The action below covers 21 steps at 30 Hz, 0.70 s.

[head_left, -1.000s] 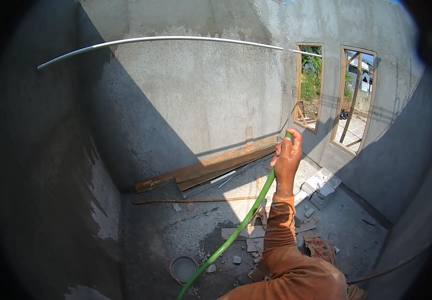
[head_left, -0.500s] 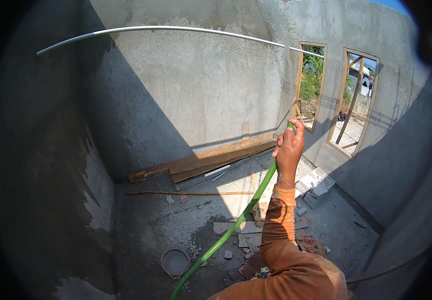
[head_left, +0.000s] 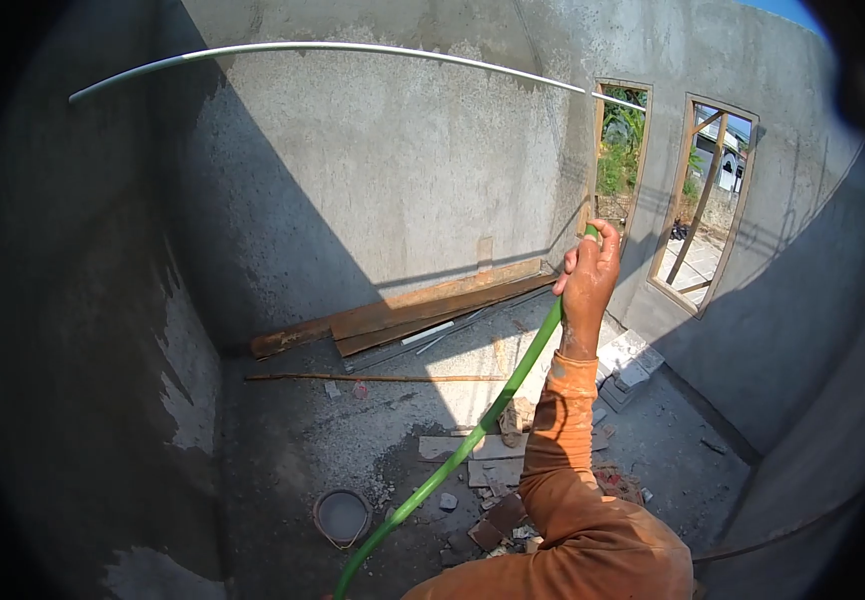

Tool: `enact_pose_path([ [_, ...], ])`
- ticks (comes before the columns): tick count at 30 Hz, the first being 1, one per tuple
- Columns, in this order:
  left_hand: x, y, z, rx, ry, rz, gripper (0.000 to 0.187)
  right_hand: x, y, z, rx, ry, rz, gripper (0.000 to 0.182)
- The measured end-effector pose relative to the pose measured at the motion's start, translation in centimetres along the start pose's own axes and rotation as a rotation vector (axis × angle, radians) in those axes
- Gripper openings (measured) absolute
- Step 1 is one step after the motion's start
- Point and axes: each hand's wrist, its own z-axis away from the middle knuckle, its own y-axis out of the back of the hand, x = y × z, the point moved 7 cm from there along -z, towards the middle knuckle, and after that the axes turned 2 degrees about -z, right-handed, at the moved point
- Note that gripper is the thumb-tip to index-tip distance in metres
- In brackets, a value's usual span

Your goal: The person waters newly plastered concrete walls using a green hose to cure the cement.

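My right hand (head_left: pixel 589 280), in an orange sleeve, is raised in front of me and closed around a green hose (head_left: pixel 500 405). The hose's end pokes up by my thumb and index finger, pointing toward the far corner beside the narrow window opening (head_left: pixel 620 165). From my fist the hose runs down and left to the bottom edge of the view. Whether water leaves it I cannot make out. Ahead stands the grey plastered wall (head_left: pixel 392 170), with darker patches at its top and left. My left hand is not in view.
Wooden planks (head_left: pixel 392 322) lie along the wall's foot, with a thin pole (head_left: pixel 372 378) nearby. A bucket (head_left: pixel 342 517) of greyish liquid stands on the floor. Broken tiles (head_left: pixel 497 472) and pale blocks (head_left: pixel 629 358) lie about. A white pipe (head_left: pixel 382 47) stretches across above, near a second window frame (head_left: pixel 702 205).
My right hand has moved slightly up and to the right with the hose still in it. The view has shifted a little, so the floor items appear slightly further left.
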Motion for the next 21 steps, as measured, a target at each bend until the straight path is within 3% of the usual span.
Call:
enact_pose_path([
  [5, -2.9, -0.2, -0.4, 0.006, -0.009, -0.056, 0.025, -0.2, 0.5, -0.2, 0.033, 0.011, -0.013, 0.024],
  [10, -1.4, 0.0, 0.0, 0.037, 0.05, 0.015, 0.023, 0.6, 1.3, 0.0, 0.052, 0.008, 0.021, 0.023],
  [12, 1.0, 0.6, 0.0, 0.04, -0.033, -0.008, 0.024, 0.7, 1.1, 0.0, 0.045, 0.007, 0.038, 0.023],
  [21, 0.3, -0.2, -0.2, 0.011, -0.015, -0.015, 0.027, 1.3, 0.9, -0.1, -0.007, -0.004, 0.062, 0.023],
])
